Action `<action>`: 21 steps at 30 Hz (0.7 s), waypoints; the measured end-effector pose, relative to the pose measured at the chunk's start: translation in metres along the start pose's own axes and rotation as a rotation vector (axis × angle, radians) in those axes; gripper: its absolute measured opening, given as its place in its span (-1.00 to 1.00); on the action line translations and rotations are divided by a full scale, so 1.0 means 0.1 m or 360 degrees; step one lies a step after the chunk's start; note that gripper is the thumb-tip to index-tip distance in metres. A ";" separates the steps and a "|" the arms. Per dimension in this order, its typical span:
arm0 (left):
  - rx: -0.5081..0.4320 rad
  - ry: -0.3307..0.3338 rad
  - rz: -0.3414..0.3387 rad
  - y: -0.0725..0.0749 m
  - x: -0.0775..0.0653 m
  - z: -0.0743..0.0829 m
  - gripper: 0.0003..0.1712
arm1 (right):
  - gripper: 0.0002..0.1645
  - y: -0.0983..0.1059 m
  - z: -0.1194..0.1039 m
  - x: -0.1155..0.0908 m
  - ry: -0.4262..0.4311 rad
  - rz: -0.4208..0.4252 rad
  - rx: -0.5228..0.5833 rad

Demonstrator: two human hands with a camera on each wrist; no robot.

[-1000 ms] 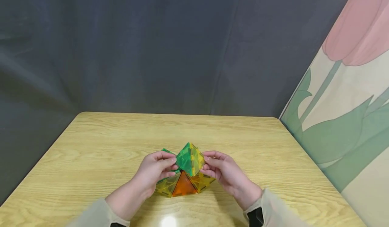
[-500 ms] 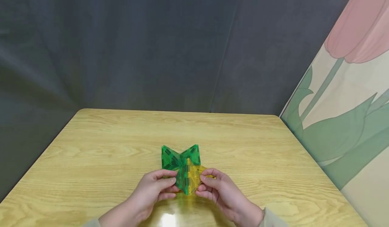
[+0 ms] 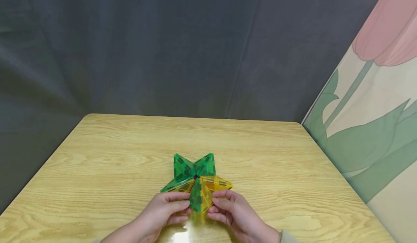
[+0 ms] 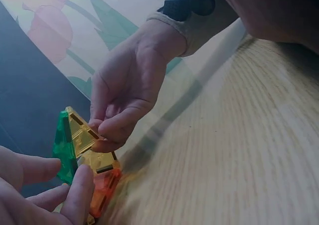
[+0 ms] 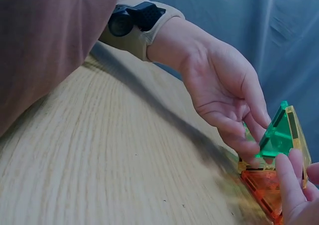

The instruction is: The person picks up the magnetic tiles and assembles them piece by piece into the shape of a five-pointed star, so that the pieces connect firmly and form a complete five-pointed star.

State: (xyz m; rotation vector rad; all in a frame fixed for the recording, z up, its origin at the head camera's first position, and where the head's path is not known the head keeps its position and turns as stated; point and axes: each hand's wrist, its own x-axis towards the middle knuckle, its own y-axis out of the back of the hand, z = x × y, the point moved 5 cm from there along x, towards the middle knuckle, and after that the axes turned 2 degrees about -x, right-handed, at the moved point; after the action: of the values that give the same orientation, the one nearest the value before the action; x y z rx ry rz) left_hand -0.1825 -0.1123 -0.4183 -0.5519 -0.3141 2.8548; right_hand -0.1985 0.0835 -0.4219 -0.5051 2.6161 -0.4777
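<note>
A star-shaped build of see-through triangular magnetic tiles stands on the table, with green tiles [image 3: 204, 165] at the back and yellow tiles [image 3: 222, 182] on the right. At its front, a green triangular tile [image 3: 195, 196] and a yellow triangular tile [image 3: 206, 198] meet along one edge, forming a ridged point. My left hand [image 3: 167, 207] holds the green one by its outer edge between thumb and fingers. From the other side my right hand [image 3: 235, 210] pinches the yellow one. Beneath them an orange tile [image 4: 105, 189] shows low down in the left wrist view.
The wood-grain table [image 3: 114, 156] stretches out around the build. Behind it hangs a dark curtain [image 3: 163, 55], and to the right a wall covering [image 3: 365, 145] with painted tulips. A bright light reflection lies on the tabletop in front of the hands.
Both hands have brought the joined green and yellow tiles down and toward me, from above the middle of the build to its front, where they cover the orange tile in the head view.
</note>
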 end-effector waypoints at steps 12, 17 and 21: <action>0.0005 -0.0002 -0.0106 0.01 -0.01 -0.06 -0.44 | -0.66 -0.04 0.06 -0.01 0.0017 -0.0014 -0.0016; 0.0011 -0.0010 -0.0123 0.02 -0.02 -0.05 -0.40 | -0.58 -0.01 0.08 -0.04 0.0021 -0.0051 0.0017; 0.0023 0.0007 -0.0147 0.04 -0.05 -0.02 -0.38 | -0.51 0.00 0.09 -0.07 0.0014 -0.0092 0.0080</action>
State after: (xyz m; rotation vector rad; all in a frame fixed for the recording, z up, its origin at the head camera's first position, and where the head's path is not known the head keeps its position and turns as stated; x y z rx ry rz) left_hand -0.1781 -0.1172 -0.4199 -0.5269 -0.3097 2.7645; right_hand -0.1883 0.0848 -0.4270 -0.5644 2.5970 -0.5641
